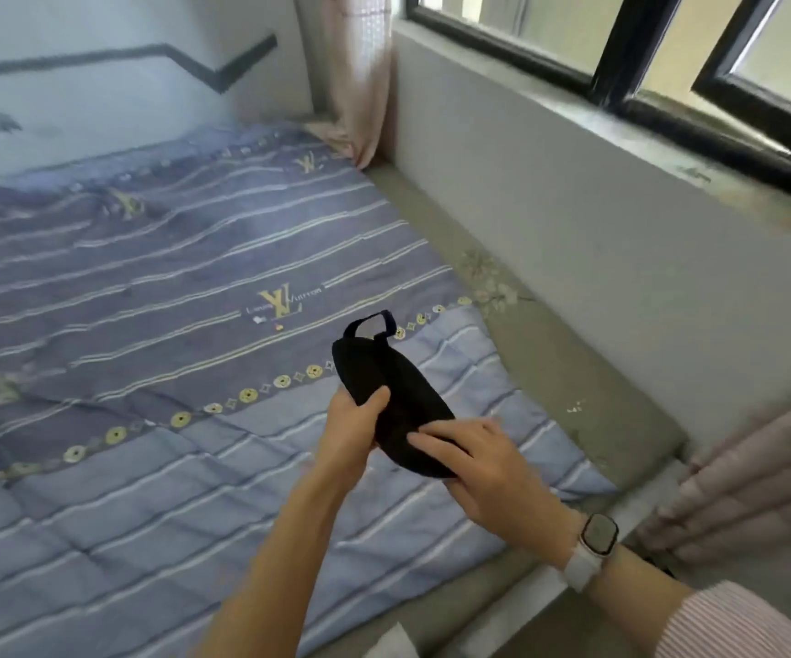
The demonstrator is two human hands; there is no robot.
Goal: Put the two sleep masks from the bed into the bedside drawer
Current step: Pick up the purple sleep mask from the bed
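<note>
Pinching the dark fabric, the left hand (353,434) has its thumb on top and its fingers curled beneath a black sleep mask (391,403), while the right hand (474,460) lays its fingers together flat on the mask's near end, thumb hidden under it. Whether one mask or two lie stacked cannot be told. The mask's strap (370,325) loops up at its far end. It is held above a blue striped quilt (146,372) on the bed. A white watch (590,546) sits on the right wrist.
</note>
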